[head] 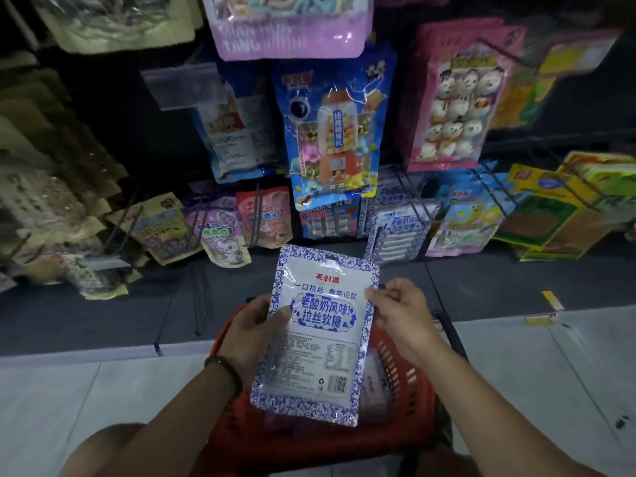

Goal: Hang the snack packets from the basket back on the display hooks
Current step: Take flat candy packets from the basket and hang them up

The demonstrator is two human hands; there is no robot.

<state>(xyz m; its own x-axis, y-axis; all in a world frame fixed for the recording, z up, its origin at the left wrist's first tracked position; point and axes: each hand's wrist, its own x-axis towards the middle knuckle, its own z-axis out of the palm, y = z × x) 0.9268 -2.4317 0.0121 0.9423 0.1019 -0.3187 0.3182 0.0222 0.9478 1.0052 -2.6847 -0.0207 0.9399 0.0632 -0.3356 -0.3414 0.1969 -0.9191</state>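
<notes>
A white snack packet with a blue patterned border [320, 342] is upright above the red basket [409, 383], its hang hole at the top. My left hand [253, 330] grips its left edge and my right hand [401, 313] pinches its right edge. Matching blue-and-white packets [399, 228] hang on a low hook just beyond, to the right. An empty black wire hook [199, 297] sticks out low on the left. More packets lie in the basket, mostly hidden behind the held one.
The dark display wall holds many hung packets: a blue candy-machine packet [335, 132], a pink marshmallow packet [457, 98], yellow-green packets [564, 208] at right, brown ones [51, 201] at left. Grey floor tiles surround the basket; a yellow label [550, 301] lies on the floor.
</notes>
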